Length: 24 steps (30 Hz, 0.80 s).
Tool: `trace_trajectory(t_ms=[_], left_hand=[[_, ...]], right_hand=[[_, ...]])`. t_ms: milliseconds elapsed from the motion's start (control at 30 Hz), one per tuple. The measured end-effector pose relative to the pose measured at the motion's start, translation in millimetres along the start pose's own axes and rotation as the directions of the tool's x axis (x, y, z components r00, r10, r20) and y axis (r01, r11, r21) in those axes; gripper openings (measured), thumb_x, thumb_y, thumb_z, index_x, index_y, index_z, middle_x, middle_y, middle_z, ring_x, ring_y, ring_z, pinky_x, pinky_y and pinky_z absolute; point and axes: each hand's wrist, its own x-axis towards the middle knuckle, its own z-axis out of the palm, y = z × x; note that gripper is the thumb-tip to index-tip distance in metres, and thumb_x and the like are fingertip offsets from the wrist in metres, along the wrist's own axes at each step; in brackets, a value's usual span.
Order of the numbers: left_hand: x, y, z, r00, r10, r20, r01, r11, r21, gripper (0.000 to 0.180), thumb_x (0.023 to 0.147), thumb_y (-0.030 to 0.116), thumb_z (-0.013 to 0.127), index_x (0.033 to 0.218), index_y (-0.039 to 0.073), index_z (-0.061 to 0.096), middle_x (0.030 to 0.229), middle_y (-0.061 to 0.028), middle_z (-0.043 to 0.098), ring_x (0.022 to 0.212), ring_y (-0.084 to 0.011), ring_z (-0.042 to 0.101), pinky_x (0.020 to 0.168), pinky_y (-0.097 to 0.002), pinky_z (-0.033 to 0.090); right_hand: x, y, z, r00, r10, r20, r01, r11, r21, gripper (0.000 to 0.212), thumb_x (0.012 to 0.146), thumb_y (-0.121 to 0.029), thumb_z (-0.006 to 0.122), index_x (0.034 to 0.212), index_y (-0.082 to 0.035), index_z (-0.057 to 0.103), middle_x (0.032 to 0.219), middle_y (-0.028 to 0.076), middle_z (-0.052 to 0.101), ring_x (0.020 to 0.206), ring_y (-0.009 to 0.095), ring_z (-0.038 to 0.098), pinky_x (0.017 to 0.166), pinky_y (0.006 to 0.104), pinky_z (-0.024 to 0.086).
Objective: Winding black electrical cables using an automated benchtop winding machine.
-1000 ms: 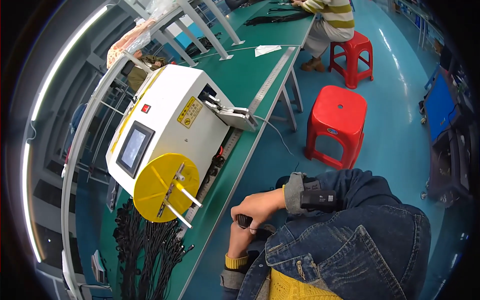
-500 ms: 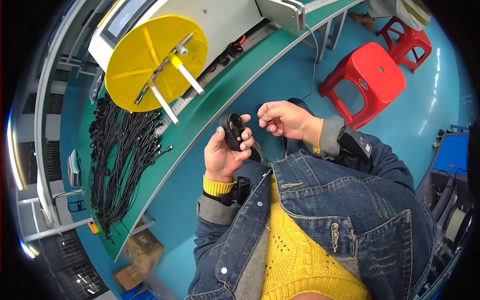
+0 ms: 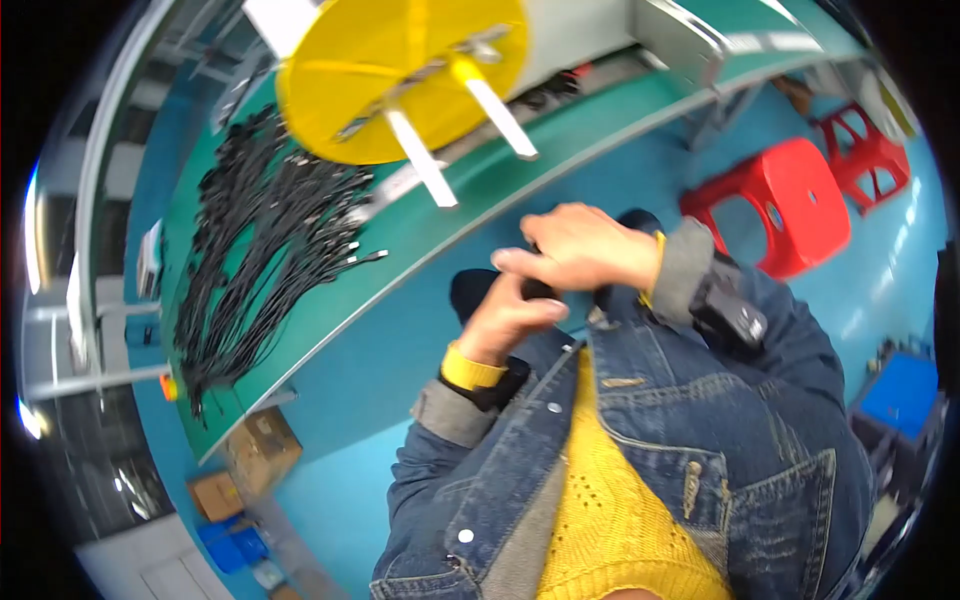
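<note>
A coiled black cable is caught between my two hands above my lap, and only a dark bit of it shows. My left hand holds it from below with bent fingers. Over the top lies my right hand, its fingers curled round the coil and its thumb reaching toward the left hand; the fingertips are partly hidden. Left of my hands, a big bundle of loose black cables with metal plug ends is spread on the green table.
A yellow disc with two metal rods overhangs the table, fixed to a pale machine. Red stools stand at the right. Cardboard boxes sit on the floor at the lower left, and a blue-topped case is at far right.
My right hand has come over to the left and closed over the coiled cable, now mostly covered. The view has shifted, so the table and machine sit higher.
</note>
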Motion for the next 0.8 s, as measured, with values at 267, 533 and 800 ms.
trace_trajectory(t_ms=[267,533,800], left_hand=[[19,-65,-7,0.79,0.576,-0.21,-0.244,0.61,0.754,0.014,0.077,0.012,0.062,0.089,0.004,0.058,0.078,-0.0051,0.059,0.074,-0.0128,0.055,0.06,-0.0274,0.043],[-37,-13,-35,0.899,-0.436,-0.04,0.435,0.9,-0.027,0.008,0.078,0.014,0.061,0.077,0.009,0.056,0.055,0.0022,0.046,0.044,-0.0056,0.042,0.038,-0.018,0.03],[-115,224,-203,0.49,0.399,-0.775,-0.653,0.757,-0.022,0.052,0.086,0.026,0.059,0.116,-0.011,0.038,0.1,-0.0212,0.054,0.088,-0.0271,0.058,0.08,-0.0347,0.05]], right_hand=[[14,-16,46,0.999,-0.011,0.038,0.017,0.988,-0.152,0.051,0.082,-0.045,0.051,0.08,0.006,0.058,0.074,0.026,0.06,0.071,0.037,0.061,0.065,0.046,0.048],[0,18,69,0.949,-0.005,0.316,-0.085,0.959,0.271,0.05,0.085,-0.046,0.048,0.08,0.002,0.057,0.065,0.018,0.059,0.061,0.028,0.061,0.058,0.0386,0.046],[-22,35,62,0.895,0.061,0.441,-0.266,0.868,0.42,0.043,0.088,-0.041,0.05,0.081,0.0,0.057,0.062,0.008,0.058,0.057,0.016,0.056,0.055,0.0314,0.044]])
